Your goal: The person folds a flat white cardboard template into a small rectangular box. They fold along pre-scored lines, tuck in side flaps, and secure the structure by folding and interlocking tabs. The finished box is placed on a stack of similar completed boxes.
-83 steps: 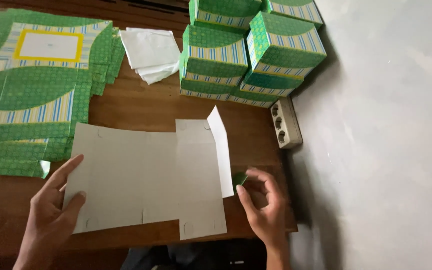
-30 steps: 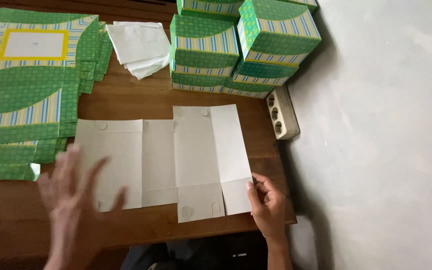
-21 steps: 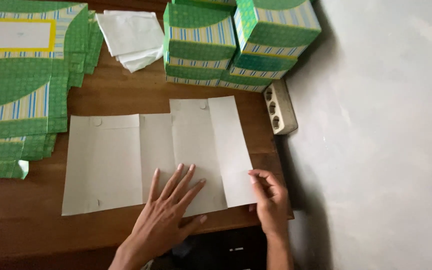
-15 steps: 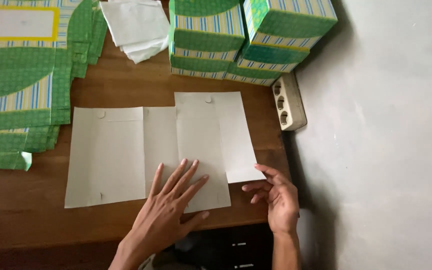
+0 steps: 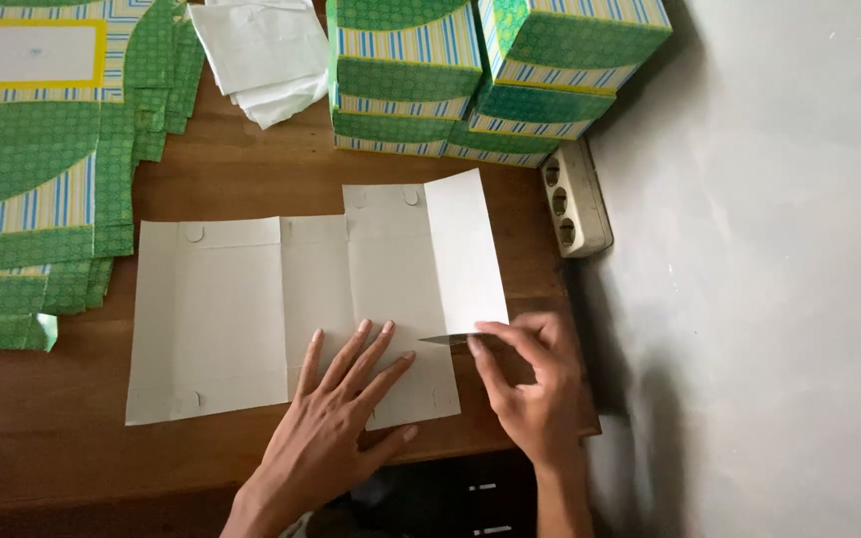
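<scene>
Overhead view of a brown wooden surface (image 5: 251, 179) with an unfolded box blank (image 5: 291, 309) lying plain white side up near its front edge. The blank is creased into several panels; its rightmost panel (image 5: 465, 254) is lifted along the fold and stands tilted above the surface.

The left hand (image 5: 336, 418) lies flat on the lower middle of the blank, fingers spread and straight, palm down, gripping nothing and pressing the sheet against the surface. The right hand (image 5: 530, 384) is at the lower right corner of the blank, near the surface's right edge; its thumb and forefinger are closed in a pinch on the bottom edge of the raised panel, the remaining fingers loosely curled.

To the left lies a stack of flat blanks (image 5: 42, 169), printed side up, in green with striped bands and a yellow-framed white field. At the far edge stand stacked assembled boxes (image 5: 490, 70) in the same green and striped pattern. Between the flat stack and the boxes rests a pile of folded white paper sheets (image 5: 261, 55). A beige power strip (image 5: 578, 199) lies at the surface's right edge, just beside the boxes, against the grey floor (image 5: 779, 279).
</scene>
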